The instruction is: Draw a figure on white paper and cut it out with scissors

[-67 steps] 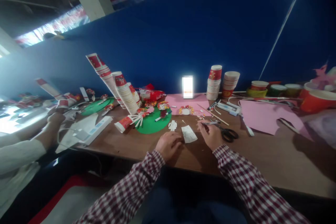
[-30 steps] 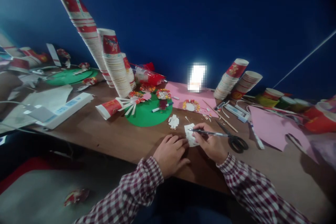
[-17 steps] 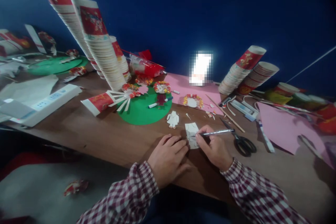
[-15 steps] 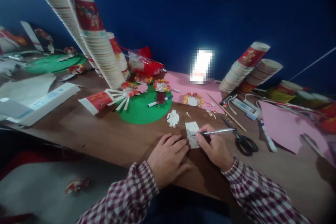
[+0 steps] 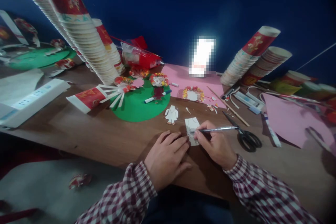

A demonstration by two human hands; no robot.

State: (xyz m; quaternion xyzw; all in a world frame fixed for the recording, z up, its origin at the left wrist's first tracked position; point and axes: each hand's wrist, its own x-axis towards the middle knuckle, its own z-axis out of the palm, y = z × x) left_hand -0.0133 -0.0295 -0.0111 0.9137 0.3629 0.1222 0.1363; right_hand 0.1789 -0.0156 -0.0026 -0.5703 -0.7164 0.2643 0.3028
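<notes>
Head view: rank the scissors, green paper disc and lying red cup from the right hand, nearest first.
1. Scissors, just right of the right hand holding the pen.
2. Green paper disc, ahead-left.
3. Lying red cup, farthest left.

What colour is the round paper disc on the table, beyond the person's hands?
Green. The round paper disc shows clearly in the head view.

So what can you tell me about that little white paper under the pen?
The white paper is a small, roughly rectangular scrap with faint dark lines drawn on it. It lies flat on the wooden table. The left hand rests fingertips at its left edge; the pen, held in the right hand, meets it with its tip.
</notes>
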